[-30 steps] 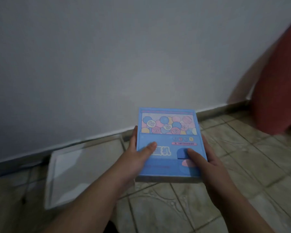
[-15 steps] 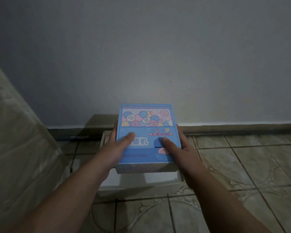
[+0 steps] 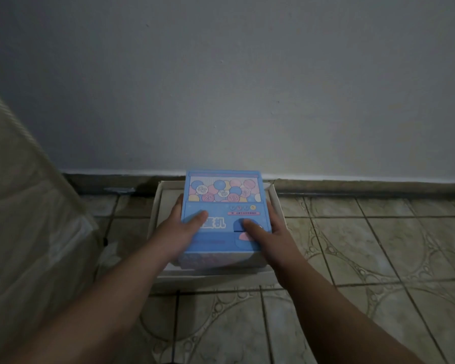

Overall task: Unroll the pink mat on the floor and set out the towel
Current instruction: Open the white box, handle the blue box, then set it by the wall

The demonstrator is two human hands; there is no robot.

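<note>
Left hand point(image 3: 180, 229) and right hand point(image 3: 267, 232) grip the blue box point(image 3: 222, 211) sides, thumbs on top, over the white tray point(image 3: 275, 195). Uneven release risks tipping it onto the tray rim.

Dim grey wall point(image 3: 247, 88) above patterned tiled floor point(image 3: 365, 258)

— Where does the view look from?
— From the head, forward and down, close over both forearms, facing the wall point(image 3: 247, 88) and tiled floor point(image 3: 365, 258).
— Any second view?
— Only this one.
</note>
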